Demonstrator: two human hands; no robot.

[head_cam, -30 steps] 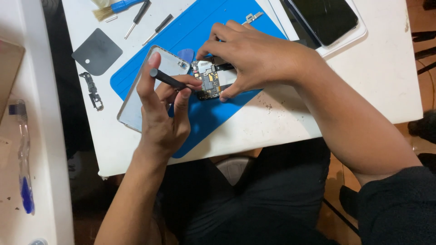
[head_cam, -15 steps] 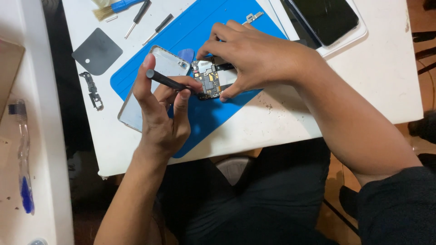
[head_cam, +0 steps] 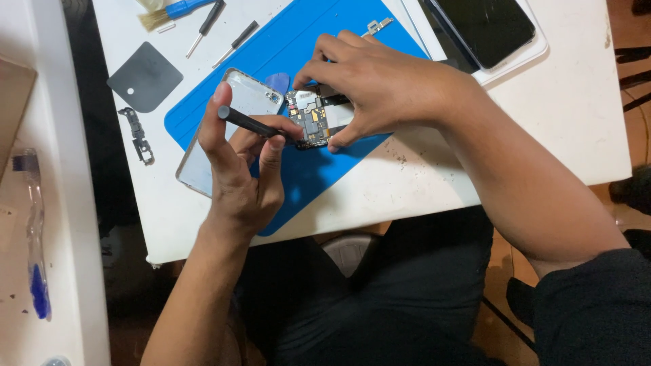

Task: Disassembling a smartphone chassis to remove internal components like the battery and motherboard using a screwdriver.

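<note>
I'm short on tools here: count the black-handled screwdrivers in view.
3. One is in the left hand, its tip at the circuit board. Two lie loose on the white table at top left. Others may lie out of frame.

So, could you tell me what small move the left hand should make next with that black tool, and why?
Probably ease the black tool tip gently along the circuit board: the left hand has it at the board's edge, while the right hand steadies the board over the blue mat.

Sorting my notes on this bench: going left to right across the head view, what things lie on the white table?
Black bracket → dark square cover → silver phone back → blue pick → circuit board → dark phone screen.
</note>
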